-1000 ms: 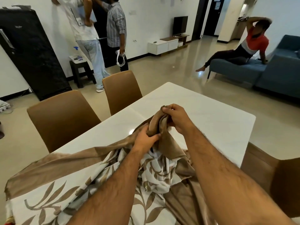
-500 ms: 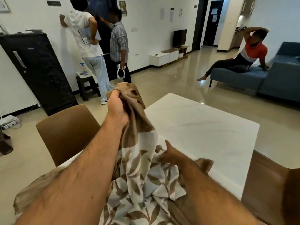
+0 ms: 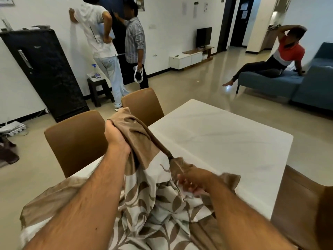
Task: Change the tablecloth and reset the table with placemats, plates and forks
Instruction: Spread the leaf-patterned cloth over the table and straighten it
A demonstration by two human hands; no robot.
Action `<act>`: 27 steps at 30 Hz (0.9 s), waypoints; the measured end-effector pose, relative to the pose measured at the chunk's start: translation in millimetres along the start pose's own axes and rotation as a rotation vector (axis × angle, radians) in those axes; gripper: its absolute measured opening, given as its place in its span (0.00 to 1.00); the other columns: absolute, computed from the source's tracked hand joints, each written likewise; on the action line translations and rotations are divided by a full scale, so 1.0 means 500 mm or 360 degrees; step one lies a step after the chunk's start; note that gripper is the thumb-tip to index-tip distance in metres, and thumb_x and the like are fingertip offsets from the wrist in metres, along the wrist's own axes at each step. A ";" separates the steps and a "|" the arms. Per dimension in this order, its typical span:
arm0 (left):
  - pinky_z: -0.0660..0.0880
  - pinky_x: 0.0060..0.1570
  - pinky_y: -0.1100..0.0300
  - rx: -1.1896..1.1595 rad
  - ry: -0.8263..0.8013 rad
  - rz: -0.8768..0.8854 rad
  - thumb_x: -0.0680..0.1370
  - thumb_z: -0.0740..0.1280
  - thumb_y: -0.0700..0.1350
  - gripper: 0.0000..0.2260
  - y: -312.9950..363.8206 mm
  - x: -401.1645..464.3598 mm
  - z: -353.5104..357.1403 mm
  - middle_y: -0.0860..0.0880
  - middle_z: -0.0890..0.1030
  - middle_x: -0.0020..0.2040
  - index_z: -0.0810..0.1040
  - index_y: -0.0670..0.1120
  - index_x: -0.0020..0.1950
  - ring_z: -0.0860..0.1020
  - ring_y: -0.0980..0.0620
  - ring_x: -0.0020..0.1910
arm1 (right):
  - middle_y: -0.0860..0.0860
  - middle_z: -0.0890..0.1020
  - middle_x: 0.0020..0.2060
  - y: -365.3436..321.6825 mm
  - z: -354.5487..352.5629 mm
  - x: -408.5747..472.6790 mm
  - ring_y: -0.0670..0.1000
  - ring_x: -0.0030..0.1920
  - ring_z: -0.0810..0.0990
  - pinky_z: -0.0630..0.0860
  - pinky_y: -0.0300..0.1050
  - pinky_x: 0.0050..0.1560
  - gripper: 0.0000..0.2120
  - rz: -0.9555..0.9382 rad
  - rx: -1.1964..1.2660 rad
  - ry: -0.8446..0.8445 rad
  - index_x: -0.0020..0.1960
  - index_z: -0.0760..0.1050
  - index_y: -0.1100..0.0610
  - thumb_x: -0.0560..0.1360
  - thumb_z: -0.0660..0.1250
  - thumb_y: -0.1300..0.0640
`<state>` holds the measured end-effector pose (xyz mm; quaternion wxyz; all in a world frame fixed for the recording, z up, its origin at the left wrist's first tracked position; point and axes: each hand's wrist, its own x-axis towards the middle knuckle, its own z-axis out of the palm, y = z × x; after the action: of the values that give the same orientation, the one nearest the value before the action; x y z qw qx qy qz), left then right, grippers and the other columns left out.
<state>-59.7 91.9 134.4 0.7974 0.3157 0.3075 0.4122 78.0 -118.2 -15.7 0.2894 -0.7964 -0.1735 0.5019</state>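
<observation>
A brown-bordered tablecloth with a white leaf pattern lies bunched on the near end of the white marble table. My left hand grips a gathered brown corner of the cloth and holds it up above the table. A taut brown hem runs from that corner down to my right hand, which grips the cloth low, near the tabletop. The far half of the table is bare. No placemats, plates or forks are in view.
Two tan chairs stand along the table's left side, another chair at the right. A black fridge and a stool stand by the wall. Two people stand behind; one sits on the blue sofa.
My left hand has lifted the brown corner up and to the left. My right hand has dropped along the hem to the cloth near the tabletop. The cloth is drawn further toward me.
</observation>
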 end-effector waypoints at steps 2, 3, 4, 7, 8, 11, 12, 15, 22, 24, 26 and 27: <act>0.78 0.56 0.51 -0.0019 -0.0013 0.0047 0.80 0.52 0.55 0.24 0.010 0.002 -0.005 0.42 0.81 0.55 0.78 0.43 0.65 0.79 0.44 0.52 | 0.54 0.82 0.53 0.011 0.030 0.036 0.53 0.50 0.81 0.80 0.50 0.53 0.23 -0.0185 -0.0438 0.0609 0.63 0.74 0.55 0.72 0.70 0.46; 0.78 0.55 0.52 -0.0030 -0.0023 0.0067 0.81 0.50 0.55 0.24 0.019 0.006 -0.007 0.43 0.82 0.52 0.78 0.44 0.64 0.79 0.45 0.51 | 0.55 0.77 0.64 0.018 0.047 0.052 0.56 0.60 0.78 0.75 0.49 0.59 0.32 -0.0243 -0.0498 0.0731 0.71 0.66 0.54 0.71 0.70 0.45; 0.78 0.55 0.53 -0.0044 -0.0014 0.0089 0.82 0.49 0.57 0.25 0.031 0.009 -0.008 0.45 0.82 0.49 0.80 0.44 0.61 0.80 0.46 0.49 | 0.56 0.70 0.70 0.024 0.066 0.064 0.59 0.66 0.73 0.71 0.50 0.62 0.41 -0.0279 -0.0428 0.0695 0.78 0.56 0.54 0.71 0.70 0.44; 0.78 0.52 0.56 -0.0054 -0.0008 0.0170 0.83 0.48 0.56 0.24 0.064 0.021 -0.008 0.47 0.84 0.39 0.80 0.46 0.51 0.81 0.49 0.45 | 0.61 0.66 0.73 0.059 0.105 0.137 0.63 0.69 0.69 0.68 0.55 0.68 0.54 -0.0021 -0.0651 0.0312 0.80 0.41 0.55 0.68 0.71 0.41; 0.78 0.52 0.57 -0.0053 -0.0005 0.0190 0.83 0.47 0.56 0.24 0.067 0.025 -0.009 0.48 0.83 0.39 0.80 0.46 0.50 0.80 0.50 0.44 | 0.60 0.70 0.71 0.063 0.106 0.146 0.61 0.68 0.71 0.69 0.54 0.68 0.50 0.0091 -0.0807 0.0243 0.79 0.51 0.59 0.68 0.71 0.40; 0.76 0.55 0.55 -0.0087 0.0000 0.0213 0.82 0.48 0.55 0.23 0.062 0.035 -0.019 0.47 0.81 0.42 0.79 0.46 0.51 0.79 0.49 0.43 | 0.49 0.81 0.56 0.034 0.062 0.133 0.52 0.53 0.80 0.78 0.48 0.56 0.20 -0.0086 -0.0789 0.0303 0.60 0.77 0.51 0.72 0.67 0.43; 0.76 0.54 0.55 -0.0102 0.0000 0.0218 0.82 0.48 0.55 0.23 0.056 0.040 -0.024 0.47 0.80 0.43 0.79 0.46 0.51 0.79 0.49 0.42 | 0.48 0.82 0.52 0.015 0.046 0.099 0.50 0.50 0.82 0.79 0.47 0.52 0.17 -0.0181 -0.0669 0.0281 0.57 0.78 0.49 0.71 0.68 0.43; 0.76 0.53 0.54 -0.0132 0.0043 0.0183 0.82 0.49 0.54 0.21 0.044 0.052 -0.036 0.46 0.80 0.45 0.78 0.47 0.54 0.79 0.48 0.44 | 0.51 0.82 0.39 -0.014 -0.054 0.023 0.48 0.34 0.84 0.78 0.40 0.30 0.07 -0.0125 0.0281 0.0431 0.49 0.80 0.57 0.74 0.69 0.55; 0.80 0.54 0.49 0.0006 0.0296 0.0290 0.78 0.60 0.50 0.14 0.039 0.106 -0.007 0.46 0.83 0.51 0.80 0.46 0.56 0.83 0.46 0.51 | 0.61 0.83 0.52 -0.081 -0.291 -0.104 0.61 0.53 0.79 0.71 0.47 0.47 0.14 -0.0350 0.0656 0.2195 0.51 0.80 0.62 0.78 0.60 0.55; 0.79 0.56 0.48 0.0001 0.0321 0.0328 0.75 0.61 0.51 0.20 0.043 0.125 0.004 0.45 0.82 0.58 0.76 0.47 0.65 0.82 0.45 0.54 | 0.61 0.81 0.55 -0.060 -0.322 -0.121 0.61 0.56 0.78 0.68 0.48 0.49 0.15 -0.0316 0.0983 0.2417 0.56 0.78 0.64 0.79 0.58 0.57; 0.79 0.56 0.50 -0.0001 0.0342 0.0338 0.76 0.60 0.52 0.21 0.032 0.128 0.009 0.45 0.80 0.60 0.73 0.50 0.68 0.81 0.47 0.56 | 0.63 0.81 0.56 -0.019 -0.328 -0.110 0.62 0.57 0.78 0.71 0.49 0.53 0.18 -0.0226 0.1019 0.2290 0.58 0.77 0.66 0.78 0.59 0.53; 0.78 0.57 0.51 0.0048 0.0323 0.0357 0.78 0.59 0.50 0.19 0.020 0.127 0.012 0.46 0.80 0.61 0.73 0.50 0.68 0.80 0.47 0.57 | 0.64 0.81 0.55 0.012 -0.324 -0.094 0.63 0.56 0.79 0.74 0.51 0.53 0.23 -0.0126 0.0870 0.2040 0.57 0.77 0.67 0.75 0.62 0.48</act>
<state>-30.2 149.1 131.1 0.7064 0.3167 0.3555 0.5238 203.2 -195.7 66.5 0.5430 -0.8272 0.1351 -0.0521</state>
